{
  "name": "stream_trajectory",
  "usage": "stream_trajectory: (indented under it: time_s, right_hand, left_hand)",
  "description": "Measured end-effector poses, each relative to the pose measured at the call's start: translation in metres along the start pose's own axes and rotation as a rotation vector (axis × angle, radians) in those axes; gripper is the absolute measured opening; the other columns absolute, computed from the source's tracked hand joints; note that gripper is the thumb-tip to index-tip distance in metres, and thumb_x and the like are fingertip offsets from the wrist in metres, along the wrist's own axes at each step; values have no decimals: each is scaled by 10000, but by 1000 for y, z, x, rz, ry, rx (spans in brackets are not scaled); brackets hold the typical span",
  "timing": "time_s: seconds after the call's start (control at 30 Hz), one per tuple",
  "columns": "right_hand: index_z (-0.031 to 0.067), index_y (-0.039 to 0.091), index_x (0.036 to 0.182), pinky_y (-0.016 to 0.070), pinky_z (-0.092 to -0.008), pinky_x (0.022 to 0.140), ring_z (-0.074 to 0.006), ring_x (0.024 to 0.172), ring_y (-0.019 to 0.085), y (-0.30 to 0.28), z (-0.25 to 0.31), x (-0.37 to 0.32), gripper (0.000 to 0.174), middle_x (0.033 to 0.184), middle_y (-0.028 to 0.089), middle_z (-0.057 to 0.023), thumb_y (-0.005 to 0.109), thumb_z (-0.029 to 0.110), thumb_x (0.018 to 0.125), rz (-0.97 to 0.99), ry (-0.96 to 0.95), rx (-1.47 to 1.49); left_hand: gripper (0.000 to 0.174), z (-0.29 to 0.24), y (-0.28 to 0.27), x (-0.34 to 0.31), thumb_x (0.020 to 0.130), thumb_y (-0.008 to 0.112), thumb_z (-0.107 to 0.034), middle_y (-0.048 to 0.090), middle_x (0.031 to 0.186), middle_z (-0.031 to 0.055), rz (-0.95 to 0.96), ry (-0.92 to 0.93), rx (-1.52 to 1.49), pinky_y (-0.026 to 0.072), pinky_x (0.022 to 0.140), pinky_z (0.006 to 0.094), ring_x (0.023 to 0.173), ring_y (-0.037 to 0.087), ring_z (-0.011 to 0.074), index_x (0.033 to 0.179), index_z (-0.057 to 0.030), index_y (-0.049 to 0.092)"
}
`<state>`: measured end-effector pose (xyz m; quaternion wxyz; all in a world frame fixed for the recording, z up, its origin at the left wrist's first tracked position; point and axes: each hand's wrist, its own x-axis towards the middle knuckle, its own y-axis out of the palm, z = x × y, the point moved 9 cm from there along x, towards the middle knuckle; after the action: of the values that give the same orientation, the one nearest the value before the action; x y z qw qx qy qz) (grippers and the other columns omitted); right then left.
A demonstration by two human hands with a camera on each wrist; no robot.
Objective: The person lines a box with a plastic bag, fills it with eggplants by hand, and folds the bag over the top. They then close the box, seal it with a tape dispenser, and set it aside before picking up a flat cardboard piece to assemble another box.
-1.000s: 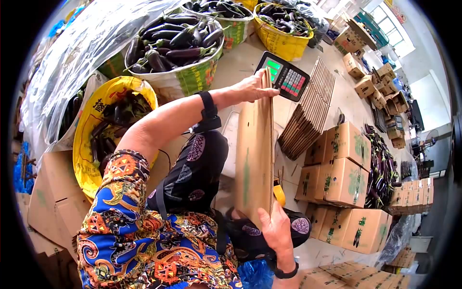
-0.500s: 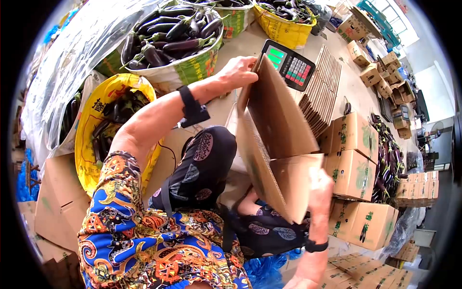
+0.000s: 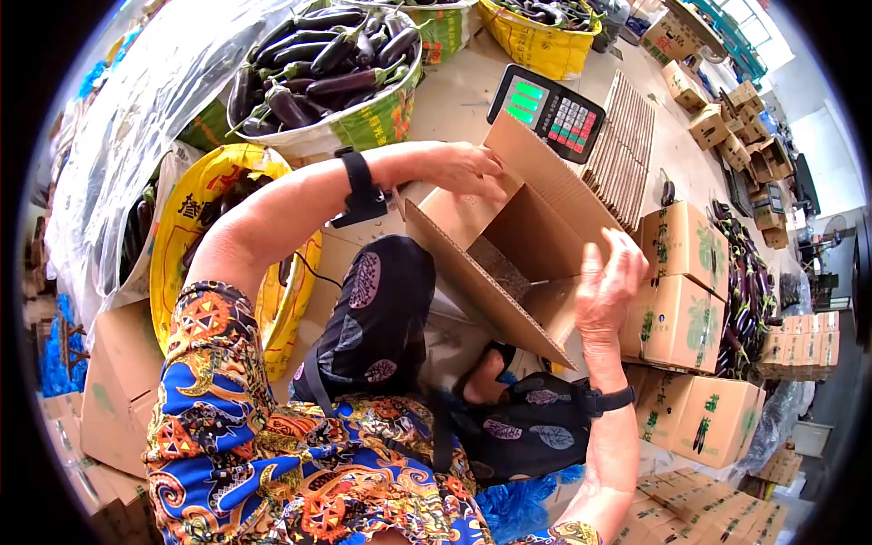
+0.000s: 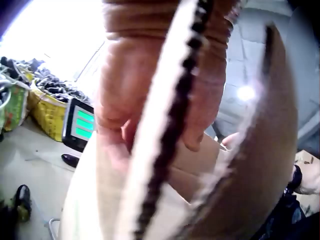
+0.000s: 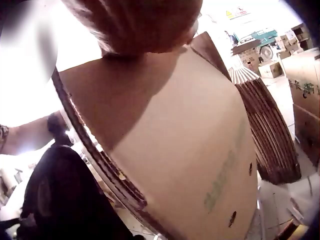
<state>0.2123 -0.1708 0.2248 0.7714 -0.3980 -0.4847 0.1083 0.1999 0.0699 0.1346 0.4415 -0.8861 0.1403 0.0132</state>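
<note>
An unfolded cardboard box (image 3: 522,227) stands mouth up before the person's knees, its long flaps spread outward. At its far-left end is the left hand (image 3: 459,171), fingers loosely bent over the mouth. In the left wrist view a flap's corrugated edge (image 4: 167,130) crosses in front of that hand, with fingers and thumb showing on either side. The right hand (image 3: 610,286) is at the box's right end, its fingers raised and thumb apart. In the right wrist view this hand (image 5: 142,25) appears over the box's printed side panel (image 5: 185,135).
A scale display (image 3: 547,111) stands just beyond the box, next to a row of folded cartons (image 3: 622,141). Packed boxes (image 3: 677,318) are stacked at right beside loose eggplants (image 3: 747,282). Sacks of eggplants (image 3: 327,77) stand at upper left, with a yellow sack (image 3: 177,245) nearer.
The flat carton has been opened out into a box and lowered. Both hands have let go of its edges; the right hand has moved up and right.
</note>
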Motion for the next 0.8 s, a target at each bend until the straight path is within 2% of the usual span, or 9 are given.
stream_trajectory:
  time_s: [0.07,0.17,0.23,0.3,0.37,0.47,0.6,0.73,0.8]
  right_hand:
    - [34,528,1319,385,-450,1045,-336,1219,474,28,32,7,482,1292,551,-156,650,269,917,114,-151,128]
    - [180,420,1470,317,-483,1121,-372,1369,343,108,45,-16,686,1557,309,-127,697,224,844,385,-229,302]
    - [215,418,1470,321,-494,1109,-367,1394,305,131,53,-22,705,1576,278,-96,710,207,828,550,-327,156]
    - [225,391,1482,331,-492,1092,-356,1401,292,139,56,-26,718,1583,273,-65,702,198,835,623,-352,176]
    - [227,377,1488,337,-484,1085,-352,1400,297,140,56,-26,724,1583,274,-62,698,201,839,682,-353,188]
    - [235,372,1487,364,-489,1063,-349,1383,322,141,51,-29,743,1579,286,-46,716,235,829,667,-332,206]
    - [232,379,1486,367,-488,1068,-343,1367,347,146,52,-31,755,1580,290,-33,728,236,817,673,-321,226]
    - [149,491,1417,365,-455,1088,-325,1350,385,128,45,-19,635,1507,423,-53,715,200,826,570,-343,243]
    - [91,548,1362,347,-438,1119,-312,1320,444,96,29,4,497,1430,511,-98,659,157,881,351,-332,247]
  left_hand:
    - [529,11,0,-9,927,614,-332,526,1380,159,33,38,-181,478,970,388,1131,599,283,1323,13,546]
    - [502,17,-2,-25,946,603,-294,558,1365,136,35,51,-261,475,972,346,1095,608,233,1350,-2,540]
    - [511,6,-12,-50,969,572,-343,567,1357,135,44,19,-596,476,965,322,1112,606,224,1357,-13,541]
    - [546,3,-21,-69,988,527,-408,569,1360,141,34,-100,-726,475,957,295,1158,594,217,1362,-11,535]
    - [667,12,-20,-83,993,451,-519,565,1370,151,-77,-91,-938,457,982,318,1224,564,222,1414,-1,463]
    - [800,3,-31,-114,965,406,-626,534,1404,153,-213,114,-990,411,1048,386,1300,504,254,1475,-11,362]
    - [658,-12,-6,-113,1022,332,-482,417,1506,133,-437,1,-657,296,1138,410,1384,387,231,1534,-73,267]
    - [599,-8,-12,-82,1032,397,-356,460,1469,146,-569,-11,-669,341,1103,376,1344,426,237,1537,-78,236]
    - [597,14,-16,-68,1036,411,-347,484,1445,165,-642,-68,-669,366,1082,363,1320,458,255,1533,-70,231]
